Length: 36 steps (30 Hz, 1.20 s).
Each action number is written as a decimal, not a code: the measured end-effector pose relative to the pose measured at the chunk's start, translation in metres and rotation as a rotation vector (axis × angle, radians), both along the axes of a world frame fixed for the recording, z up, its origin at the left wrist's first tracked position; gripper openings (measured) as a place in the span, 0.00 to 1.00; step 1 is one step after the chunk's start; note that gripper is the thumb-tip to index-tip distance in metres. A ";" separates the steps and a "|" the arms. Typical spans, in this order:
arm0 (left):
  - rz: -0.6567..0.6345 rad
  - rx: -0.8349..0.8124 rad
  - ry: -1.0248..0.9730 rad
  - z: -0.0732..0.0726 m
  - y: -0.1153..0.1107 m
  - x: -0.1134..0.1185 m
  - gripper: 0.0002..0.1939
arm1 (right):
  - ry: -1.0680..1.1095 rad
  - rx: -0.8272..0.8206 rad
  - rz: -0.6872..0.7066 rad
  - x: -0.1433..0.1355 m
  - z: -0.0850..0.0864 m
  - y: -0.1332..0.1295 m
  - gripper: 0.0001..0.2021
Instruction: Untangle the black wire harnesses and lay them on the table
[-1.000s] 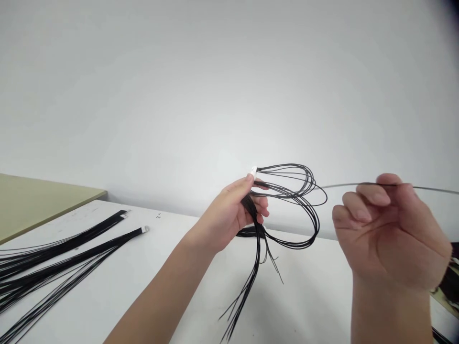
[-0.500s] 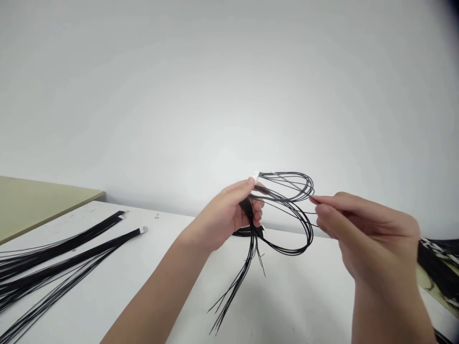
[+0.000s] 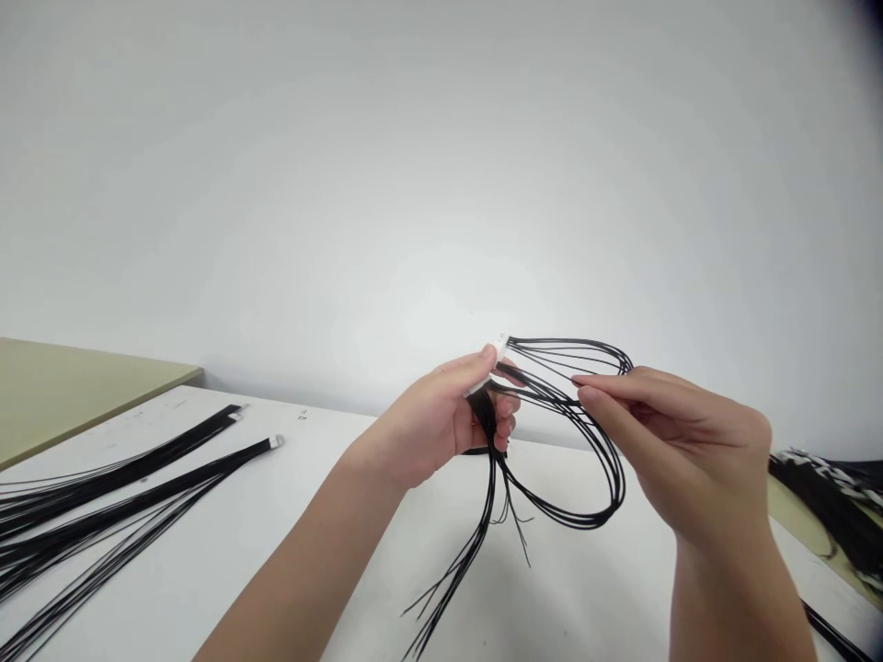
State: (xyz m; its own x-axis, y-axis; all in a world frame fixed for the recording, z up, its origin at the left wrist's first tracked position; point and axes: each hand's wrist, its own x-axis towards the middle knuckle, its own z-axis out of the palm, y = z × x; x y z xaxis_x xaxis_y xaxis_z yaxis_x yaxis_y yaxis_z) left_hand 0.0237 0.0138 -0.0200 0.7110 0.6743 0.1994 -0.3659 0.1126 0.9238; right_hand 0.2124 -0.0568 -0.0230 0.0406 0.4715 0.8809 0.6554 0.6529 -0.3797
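Thin black wires [image 3: 585,525], looped, splayed below, white connector [image 3: 501,347]

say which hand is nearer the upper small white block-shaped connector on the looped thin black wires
Left. The left hand holds the upper white connector, thumb against it; the right hand is apart from it, to its right, fingers closed beside the looped wires.
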 end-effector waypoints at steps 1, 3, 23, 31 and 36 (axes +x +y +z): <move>0.001 0.008 0.009 0.000 0.000 0.000 0.19 | -0.024 0.009 -0.025 -0.001 0.000 0.000 0.10; 0.011 0.034 0.024 0.000 0.000 0.001 0.18 | -0.084 0.048 -0.103 -0.003 0.002 -0.001 0.08; 0.019 0.214 0.160 0.002 -0.007 0.003 0.19 | -0.016 -0.025 -0.093 -0.017 0.000 0.005 0.07; 0.003 0.229 0.144 0.001 -0.006 0.004 0.18 | 0.032 -0.007 -0.109 -0.022 0.000 0.004 0.08; -0.006 0.223 0.141 0.000 -0.006 0.004 0.18 | 0.075 0.055 -0.101 -0.024 -0.003 0.008 0.07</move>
